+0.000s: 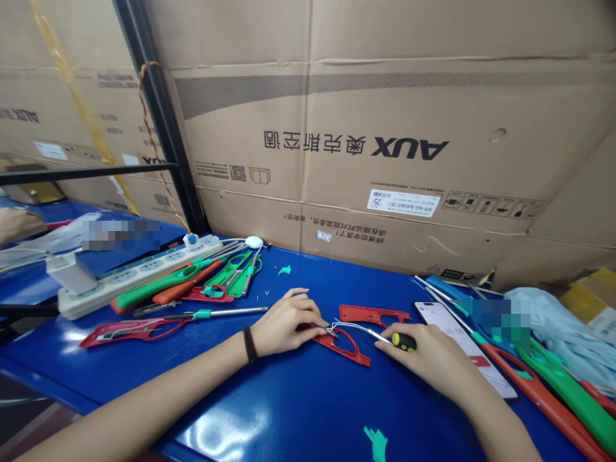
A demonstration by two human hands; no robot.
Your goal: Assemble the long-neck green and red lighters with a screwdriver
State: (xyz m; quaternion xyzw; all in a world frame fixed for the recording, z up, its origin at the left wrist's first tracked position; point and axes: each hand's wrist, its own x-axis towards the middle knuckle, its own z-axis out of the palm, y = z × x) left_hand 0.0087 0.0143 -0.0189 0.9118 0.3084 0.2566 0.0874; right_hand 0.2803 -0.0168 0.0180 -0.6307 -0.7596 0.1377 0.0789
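My left hand [293,324] is closed at the fingertips on one end of a red lighter casing half [339,346] with a loop handle. White wires [344,323] run out from the casing by those fingertips. My right hand [428,353] grips a small screwdriver with a yellow and black handle [403,342]. A thin metal rod [378,335] shows at its fingertips, near the wires; whether it belongs to the screwdriver I cannot tell. Just behind lies another red casing half [370,314], flat on the blue table [289,410].
To the left are an open red lighter [139,328], a green lighter [158,287] and a power strip [144,273]. On the right lie a phone [466,346] and several lighters [534,391]. A cardboard box [337,128] stands behind. Another person's hand [19,224] is at far left.
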